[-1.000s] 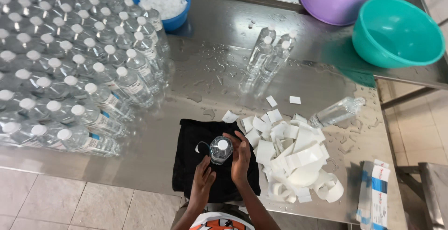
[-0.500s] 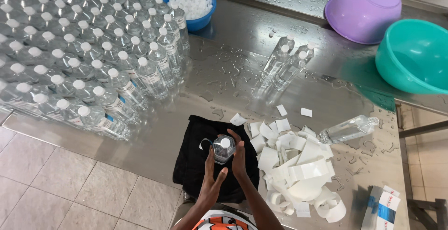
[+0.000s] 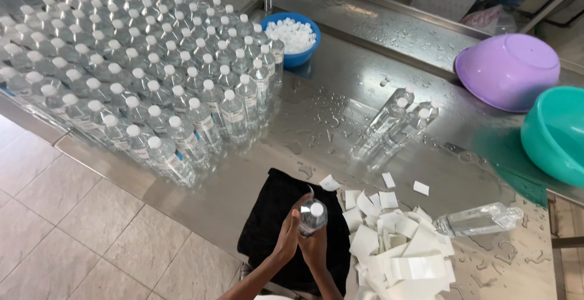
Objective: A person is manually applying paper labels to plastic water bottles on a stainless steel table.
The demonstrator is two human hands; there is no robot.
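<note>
Head view: blue bowl (image 3: 296, 45) holds white caps; purple bowl (image 3: 507, 72) upturned; teal bowl (image 3: 556, 134) cut off. Left hand (image 3: 287, 239) and right hand (image 3: 316, 248) both clasp capped bottle (image 3: 311, 216).

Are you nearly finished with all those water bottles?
A big block of capped bottles already stands on the steel table. Both hands, left hand and right hand, hold one bottle over the black cloth. A few bottles stand apart, one lies beside the white labels.
</note>
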